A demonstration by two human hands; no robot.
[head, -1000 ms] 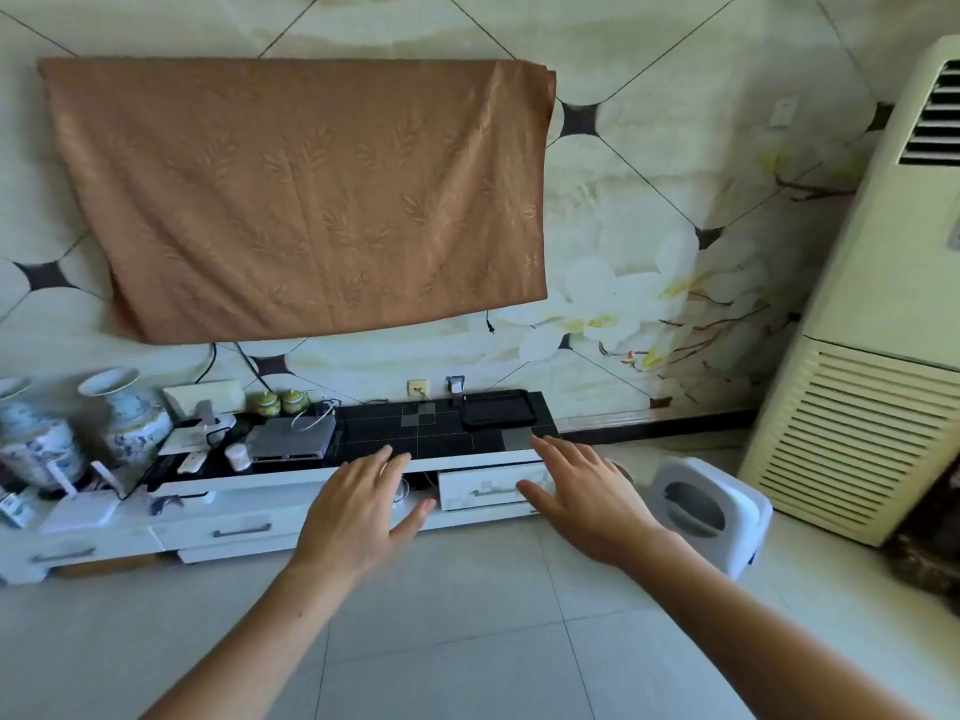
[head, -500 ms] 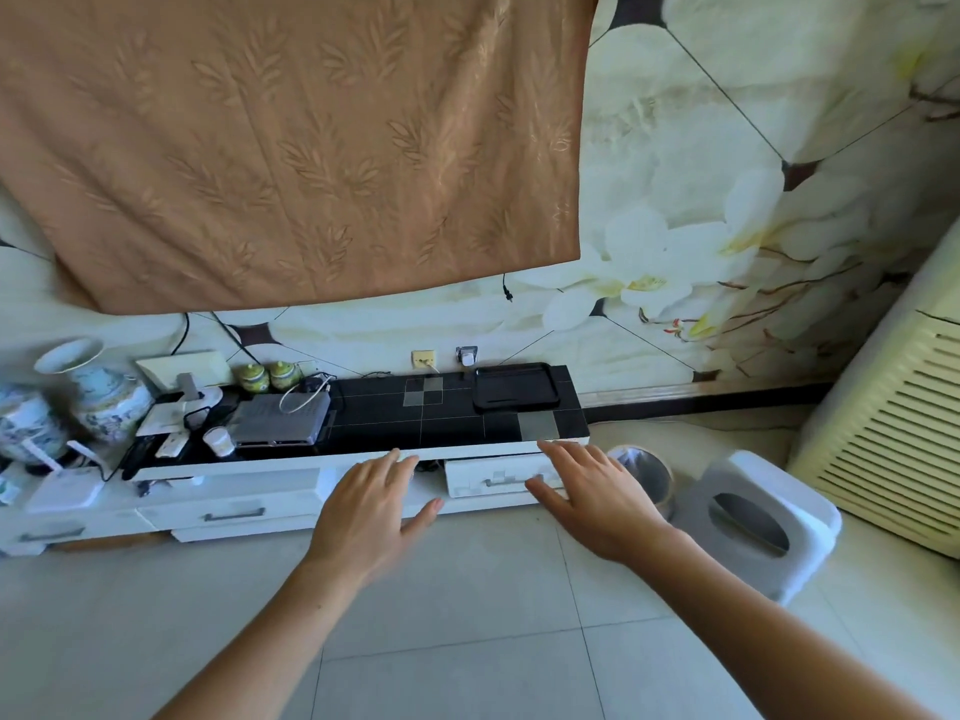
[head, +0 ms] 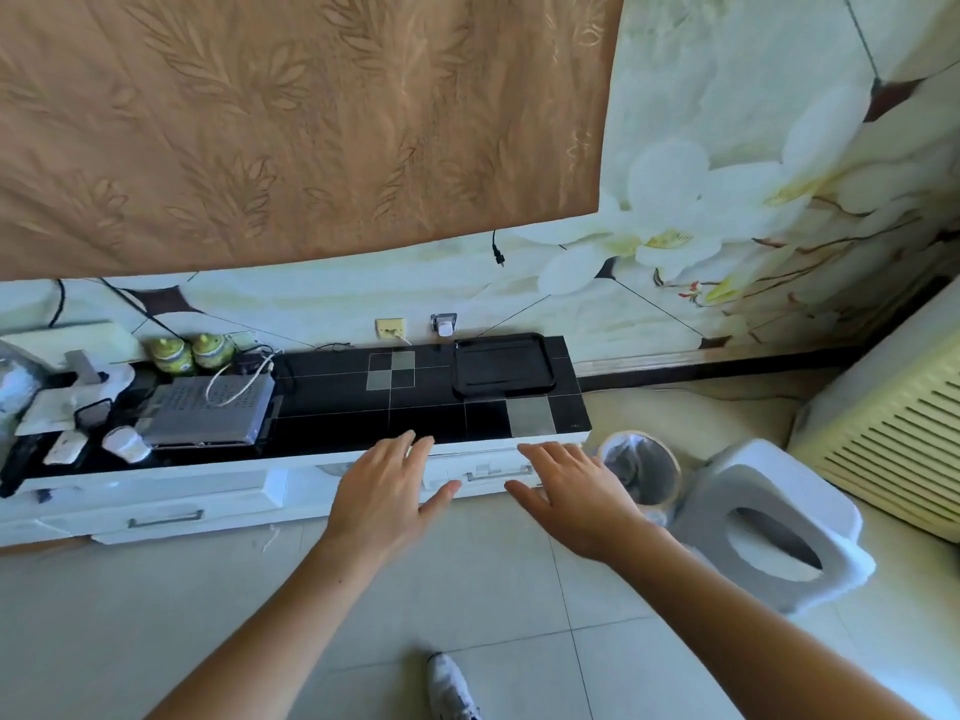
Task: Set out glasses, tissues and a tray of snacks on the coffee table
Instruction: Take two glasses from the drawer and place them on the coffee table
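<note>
Both hands reach forward, palms down, fingers straight and loosely spread, holding nothing: the left hand [head: 387, 491] is in front of the low cabinet's front edge, the right hand [head: 574, 493] just beside it, over a small drawer handle [head: 498, 472]. Whether either fingertip touches the cabinet cannot be told. Beyond them a black tray [head: 503, 365] lies flat and bare on the right end of the black tiled top of the white TV cabinet [head: 332, 415], close to the wall. Further left on the same top sit a grey set-top box [head: 208, 413] with a white cable looped on it, two small green jars [head: 189, 351] behind it, and a jumble of white items at the far left. A brown cloth [head: 291, 122] hangs on the floral wall above. On the floor right of the cabinet stand a lined wastebasket [head: 641, 472] and, beside it, a white stool [head: 769, 527], with a cream floor-standing air conditioner [head: 893, 449] at the far right. A white shoe [head: 449, 685] shows at the bottom edge.
</note>
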